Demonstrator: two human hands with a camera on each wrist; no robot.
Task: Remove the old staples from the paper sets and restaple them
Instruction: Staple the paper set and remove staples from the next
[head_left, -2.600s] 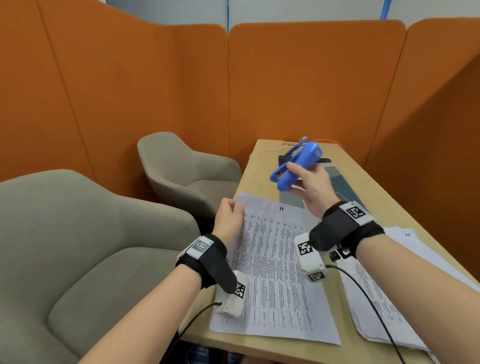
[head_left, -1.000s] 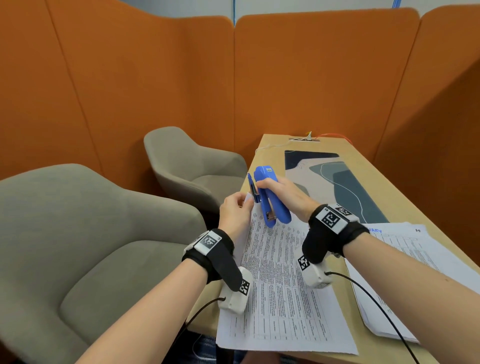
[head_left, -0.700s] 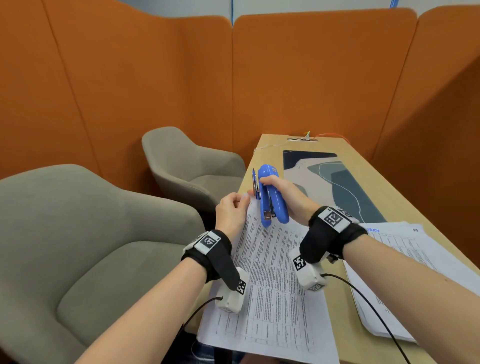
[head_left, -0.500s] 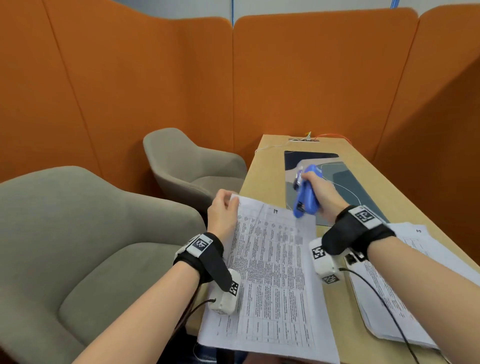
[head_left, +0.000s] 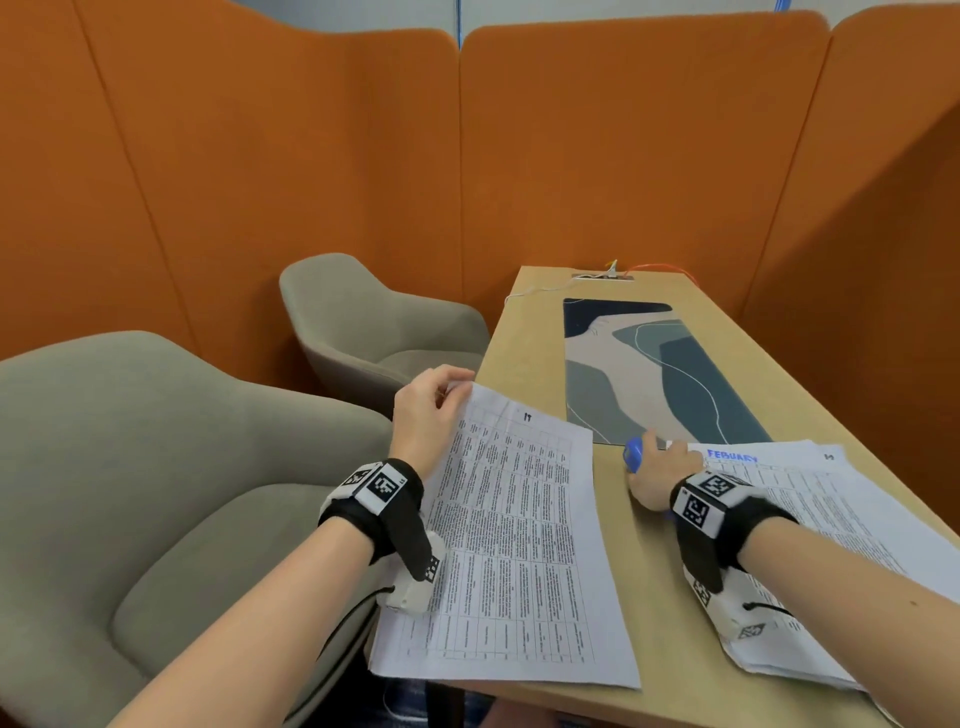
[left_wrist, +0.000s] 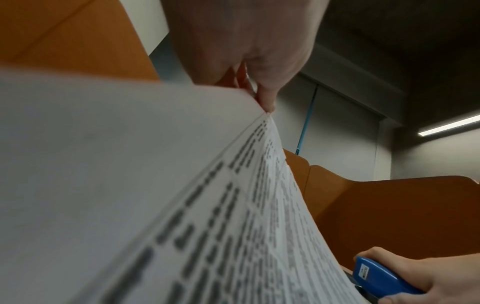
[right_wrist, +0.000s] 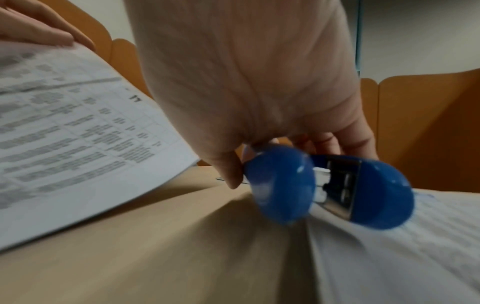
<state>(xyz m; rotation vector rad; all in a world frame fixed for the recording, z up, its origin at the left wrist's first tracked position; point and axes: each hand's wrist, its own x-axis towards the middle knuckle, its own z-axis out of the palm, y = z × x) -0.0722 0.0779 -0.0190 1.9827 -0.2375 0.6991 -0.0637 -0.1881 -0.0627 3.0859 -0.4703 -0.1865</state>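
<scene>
So far left there's two grey chairs (head_left: 156, 467) pulled up against the table (head_left: 524, 332), orange booth walls (head_left: 311, 182) behind everything.

Left hand (head_left: 428, 410) is at the table's left edge, pinching the top-left corner of a paper set (head_left: 514, 545) between thumb and fingers. The left wrist view shows that corner lifted off the table, with the sheets fanning slightly under the thumb. The rest of the set lies on the table's near-left part, printed tables face up, its bottom edge hanging a bit past the table's near edge. Can't make out a staple in that corner, too blurry.

Past the set, up the middle of the table, there's a mat (head_left: 649, 374) with blue and beige shapes, and at the table's far end a cable (head_left: 654, 270) by a small outlet plate.

Right hand (head_left: 657, 475) is down on the table just right of the set, fingers curled around a blue stapler (head_left: 632, 453). From the head view only the stapler's rounded end pokes out of the fist. The right wrist view shows its two blue halves with metal between them, right over the left edge of a second paper pile (head_left: 831, 519). That pile sits on the table's right side, top sheet headed FEBRUARY in blue. Whether the stapler touches the pile, I can't tell.
</scene>
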